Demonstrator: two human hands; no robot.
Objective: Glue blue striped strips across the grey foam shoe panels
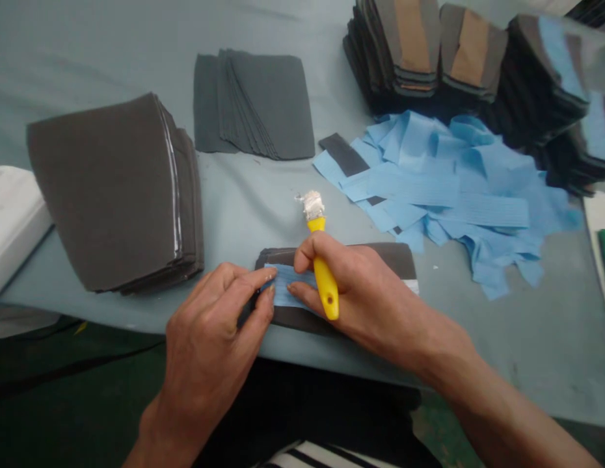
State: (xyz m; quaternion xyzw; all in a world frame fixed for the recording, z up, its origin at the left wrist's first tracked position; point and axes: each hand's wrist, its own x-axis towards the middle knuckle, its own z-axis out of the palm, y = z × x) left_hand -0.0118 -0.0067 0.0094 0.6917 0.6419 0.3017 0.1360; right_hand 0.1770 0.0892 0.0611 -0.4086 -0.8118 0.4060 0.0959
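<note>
My left hand [217, 325]: thumb and forefinger drawn together at the left end of a blue strip [289, 286], pinching it. My right hand [365, 286]: fingers closed round a yellow-handled brush [326, 286], bristle end white-coated and pointing away from me; thumb and fingertips also reach down onto the strip. Strip lies flat across a dark panel [390, 259], right under both hands, near my edge of the table [527, 338]. White patch at the panel's right end, just past my right hand.

Beyond my left hand, off to its left: tall dark stack [107, 188]; further left, white object [14, 214], cut off by the view. Straight ahead of both hands, well apart: fanned grey sheets [273, 104]. Ahead and right of my right hand: loose pile of blue strips [404, 185]. Behind that pile: banded stacks [473, 55], some tan-striped, some blue-striped.
</note>
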